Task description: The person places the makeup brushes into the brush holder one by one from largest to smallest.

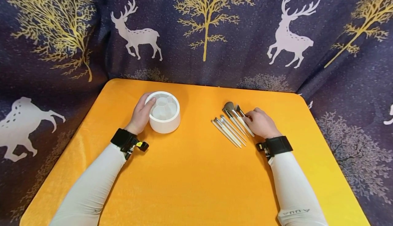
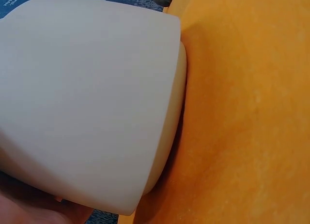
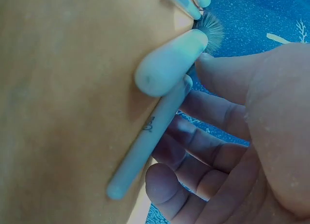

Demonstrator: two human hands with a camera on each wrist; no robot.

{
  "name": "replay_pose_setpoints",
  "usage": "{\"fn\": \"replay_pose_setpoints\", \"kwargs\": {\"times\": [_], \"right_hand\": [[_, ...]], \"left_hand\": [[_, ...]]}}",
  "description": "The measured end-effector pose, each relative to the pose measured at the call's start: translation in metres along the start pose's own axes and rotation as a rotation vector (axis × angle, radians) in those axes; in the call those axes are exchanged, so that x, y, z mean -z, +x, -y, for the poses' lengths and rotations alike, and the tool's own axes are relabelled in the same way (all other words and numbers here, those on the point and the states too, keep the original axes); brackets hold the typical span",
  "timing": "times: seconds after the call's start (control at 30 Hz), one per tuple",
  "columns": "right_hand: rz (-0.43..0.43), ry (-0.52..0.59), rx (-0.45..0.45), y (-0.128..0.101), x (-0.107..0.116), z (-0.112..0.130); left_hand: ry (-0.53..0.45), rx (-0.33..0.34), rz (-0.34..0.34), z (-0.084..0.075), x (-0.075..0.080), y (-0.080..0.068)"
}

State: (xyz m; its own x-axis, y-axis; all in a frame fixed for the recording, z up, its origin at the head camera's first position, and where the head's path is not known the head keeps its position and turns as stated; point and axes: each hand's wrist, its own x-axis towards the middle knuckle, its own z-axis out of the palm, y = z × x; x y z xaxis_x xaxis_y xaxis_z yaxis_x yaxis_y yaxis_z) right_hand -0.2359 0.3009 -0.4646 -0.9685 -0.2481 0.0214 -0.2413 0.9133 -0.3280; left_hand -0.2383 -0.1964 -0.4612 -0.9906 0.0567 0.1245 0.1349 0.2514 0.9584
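Note:
A white round divided organizer (image 1: 165,125) is at the left of the table, its inner compartments facing up. My left hand (image 1: 142,115) grips its left side, thumb over the rim. Its smooth wall (image 2: 92,103) fills much of the left wrist view; its base is at the cloth. Several makeup brushes (image 1: 230,130) with pale handles lie side by side at the right. At the rightmost one, my right hand (image 1: 261,123) pinches near the ferrule. In the right wrist view, that brush's handle (image 3: 140,141) runs between thumb and fingers, beside a thicker handle (image 3: 167,67).
An orange cloth (image 1: 190,174) covers the table. A dark curtain (image 1: 233,48) with white deer and yellow trees hangs behind and along the sides. Each wrist wears a black strap (image 1: 277,145) with a small camera.

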Motion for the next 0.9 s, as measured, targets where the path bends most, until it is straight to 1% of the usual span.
{"fn": "replay_pose_setpoints", "kwargs": {"times": [0.27, 0.53, 0.9], "right_hand": [[-0.024, -0.024, 0.008, 0.0002, -0.001, 0.0002], [-0.035, -0.007, 0.002, -0.0005, -0.0013, -0.0001], [-0.04, -0.001, 0.008, -0.0017, -0.0007, -0.001]], "left_hand": [[-0.011, -0.007, 0.0, 0.0017, 0.0005, -0.0001], [-0.02, -0.029, -0.001, 0.0037, 0.0002, 0.0014], [-0.009, -0.028, 0.001, 0.0016, 0.0002, 0.0004]]}}
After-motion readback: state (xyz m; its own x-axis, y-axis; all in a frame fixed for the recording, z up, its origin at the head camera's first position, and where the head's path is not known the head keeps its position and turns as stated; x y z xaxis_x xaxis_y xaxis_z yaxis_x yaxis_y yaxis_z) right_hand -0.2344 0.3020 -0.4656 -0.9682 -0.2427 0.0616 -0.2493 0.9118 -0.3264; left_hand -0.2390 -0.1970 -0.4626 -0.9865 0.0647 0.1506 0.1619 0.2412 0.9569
